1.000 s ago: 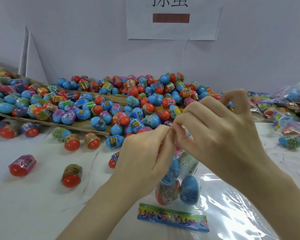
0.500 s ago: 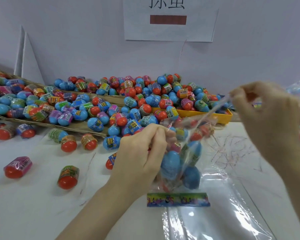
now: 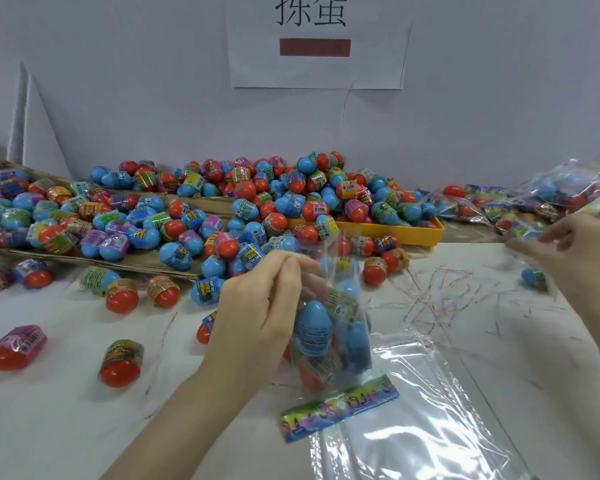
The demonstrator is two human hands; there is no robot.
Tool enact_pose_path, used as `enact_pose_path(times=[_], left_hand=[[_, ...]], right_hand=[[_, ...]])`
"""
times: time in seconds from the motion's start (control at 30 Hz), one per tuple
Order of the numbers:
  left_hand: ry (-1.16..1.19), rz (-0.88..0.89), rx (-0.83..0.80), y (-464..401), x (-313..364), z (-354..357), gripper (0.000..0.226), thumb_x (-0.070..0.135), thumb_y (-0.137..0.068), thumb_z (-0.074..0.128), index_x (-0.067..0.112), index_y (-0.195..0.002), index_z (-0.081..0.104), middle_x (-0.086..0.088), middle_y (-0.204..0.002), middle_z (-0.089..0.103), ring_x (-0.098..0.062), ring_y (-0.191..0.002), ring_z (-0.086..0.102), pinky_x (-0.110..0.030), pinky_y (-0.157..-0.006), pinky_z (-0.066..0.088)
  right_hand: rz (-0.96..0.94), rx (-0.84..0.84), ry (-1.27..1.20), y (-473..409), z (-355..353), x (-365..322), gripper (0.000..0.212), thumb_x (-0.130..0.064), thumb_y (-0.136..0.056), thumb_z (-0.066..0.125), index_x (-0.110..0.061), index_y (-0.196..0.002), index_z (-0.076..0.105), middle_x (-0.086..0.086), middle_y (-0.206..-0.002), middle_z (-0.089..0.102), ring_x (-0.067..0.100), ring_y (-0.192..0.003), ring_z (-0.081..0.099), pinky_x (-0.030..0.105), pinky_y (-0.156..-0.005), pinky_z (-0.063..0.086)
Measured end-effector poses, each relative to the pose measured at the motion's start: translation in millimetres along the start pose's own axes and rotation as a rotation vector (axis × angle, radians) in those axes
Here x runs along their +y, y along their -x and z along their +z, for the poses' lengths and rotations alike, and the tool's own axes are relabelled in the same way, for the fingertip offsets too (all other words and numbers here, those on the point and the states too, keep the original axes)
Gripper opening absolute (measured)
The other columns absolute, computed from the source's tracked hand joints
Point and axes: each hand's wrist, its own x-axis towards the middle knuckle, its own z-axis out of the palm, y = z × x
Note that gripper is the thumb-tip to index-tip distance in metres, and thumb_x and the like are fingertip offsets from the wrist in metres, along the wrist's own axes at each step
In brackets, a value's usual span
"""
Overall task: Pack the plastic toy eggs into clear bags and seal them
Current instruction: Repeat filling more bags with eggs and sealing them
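Note:
A clear bag (image 3: 329,327) with several blue and red plastic toy eggs stands on the white table, a colourful header card (image 3: 340,407) at its lower end. My left hand (image 3: 257,317) grips the bag's upper part, fingers curled round the plastic. My right hand (image 3: 579,258) hovers apart at the far right, blurred, fingers loosely curled; I cannot see whether it pinches anything. A big heap of loose eggs (image 3: 257,209) lies behind the bag.
Empty clear bags (image 3: 430,410) lie flat in front right. Thin peeled strips (image 3: 437,289) litter the table. A yellow tray (image 3: 426,233) and cardboard sheet (image 3: 136,261) hold eggs. Filled bags (image 3: 551,192) pile at back right. Single eggs (image 3: 120,362) stand at left.
Both hands were together at the bag's mouth. My right hand then pulled away to the far right, drawing a thin strip off; my left hand stayed on the bag.

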Motion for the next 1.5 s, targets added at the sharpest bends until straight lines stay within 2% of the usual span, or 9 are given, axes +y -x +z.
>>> enact_pose_path(times=[0.17, 0.33, 0.47, 0.6, 0.73, 0.93, 1.03, 1.13, 1.5], left_hand=[[-0.010, -0.005, 0.001, 0, 0, 0, 0.028, 0.019, -0.091, 0.035, 0.036, -0.079, 0.055, 0.019, -0.086, 0.067, 0.002, -0.066, 0.065, -0.008, -0.058, 0.048], [0.018, -0.032, -0.008, 0, 1, 0, 0.027, 0.020, -0.090, 0.036, 0.033, -0.079, 0.057, 0.018, -0.084, 0.068, 0.001, -0.066, 0.066, -0.010, -0.058, 0.050], [0.020, -0.052, -0.009, -1, 0, 0, 0.026, 0.022, -0.090, 0.036, 0.034, -0.079, 0.056, 0.018, -0.084, 0.068, 0.001, -0.067, 0.065, -0.013, -0.058, 0.052], [0.039, -0.067, -0.007, -1, 1, 0, 0.027, 0.022, -0.090, 0.036, 0.032, -0.079, 0.057, 0.015, -0.081, 0.068, -0.001, -0.066, 0.066, -0.013, -0.058, 0.051], [0.044, -0.067, 0.001, -1, 1, 0, 0.027, 0.020, -0.090, 0.036, 0.030, -0.078, 0.058, 0.015, -0.080, 0.068, 0.000, -0.065, 0.066, -0.012, -0.057, 0.050], [0.082, -0.097, 0.002, -1, 4, 1, 0.027, 0.020, -0.089, 0.036, 0.028, -0.078, 0.059, 0.015, -0.076, 0.070, 0.000, -0.063, 0.065, -0.012, -0.056, 0.050], [0.154, -0.145, 0.022, -2, 5, 1, 0.027, 0.017, -0.091, 0.038, 0.022, -0.077, 0.061, 0.017, -0.067, 0.069, 0.000, -0.062, 0.065, -0.010, -0.054, 0.048], [0.212, -0.216, 0.024, -4, 5, 0, 0.034, 0.005, -0.097, 0.036, 0.016, -0.078, 0.061, 0.015, -0.062, 0.069, 0.000, -0.060, 0.065, -0.010, -0.053, 0.048], [0.374, -0.400, 0.074, -8, 6, -1, 0.033, 0.008, -0.096, 0.036, 0.011, -0.079, 0.063, 0.002, -0.059, 0.070, -0.008, -0.053, 0.065, -0.012, -0.051, 0.048]], right_hand=[[-0.102, -0.118, -0.069, 2, 1, -16, 0.032, -0.024, -0.095, 0.045, 0.002, -0.089, 0.063, 0.016, -0.063, 0.056, 0.029, -0.062, 0.051, 0.032, -0.057, 0.036], [-0.276, -0.188, -0.131, 11, 4, -21, 0.085, 0.024, -0.061, 0.059, -0.027, -0.128, 0.047, 0.004, -0.152, 0.016, 0.021, -0.138, 0.021, 0.044, -0.109, 0.013], [-0.428, -0.133, -0.664, 16, -17, -30, 0.034, -0.010, -0.087, 0.048, -0.036, -0.104, 0.063, -0.011, -0.127, 0.057, 0.008, -0.114, 0.056, 0.038, -0.085, 0.052], [-0.008, -0.277, -0.788, 22, -12, -31, 0.043, -0.021, -0.084, 0.063, -0.011, -0.124, 0.054, 0.011, -0.131, 0.050, 0.030, -0.122, 0.045, 0.059, -0.105, 0.028], [0.027, -0.291, -1.233, 16, -26, -46, 0.035, -0.038, -0.081, 0.056, -0.020, -0.110, 0.059, -0.003, -0.104, 0.065, 0.009, -0.099, 0.061, 0.023, -0.083, 0.051], [-0.398, 0.022, -0.220, 28, -5, -43, 0.054, 0.001, -0.072, 0.070, -0.014, -0.122, 0.058, 0.006, -0.144, 0.036, 0.030, -0.136, 0.024, 0.057, -0.106, 0.026], [-0.551, 0.038, -0.568, 39, -14, -64, 0.044, 0.007, -0.073, 0.068, -0.023, -0.106, 0.063, -0.007, -0.108, 0.061, 0.025, -0.099, 0.060, 0.022, -0.088, 0.048], [-0.762, -0.014, -0.187, 54, -8, -79, 0.036, 0.025, -0.053, 0.068, -0.010, -0.059, 0.071, 0.008, -0.069, 0.069, 0.029, -0.069, 0.061, 0.039, -0.075, 0.042], [-0.532, -0.764, -0.731, 76, -4, -104, 0.088, -0.100, -0.041, 0.015, -0.052, -0.094, 0.065, -0.030, -0.092, 0.065, -0.015, -0.085, 0.053, 0.012, -0.075, 0.034]])
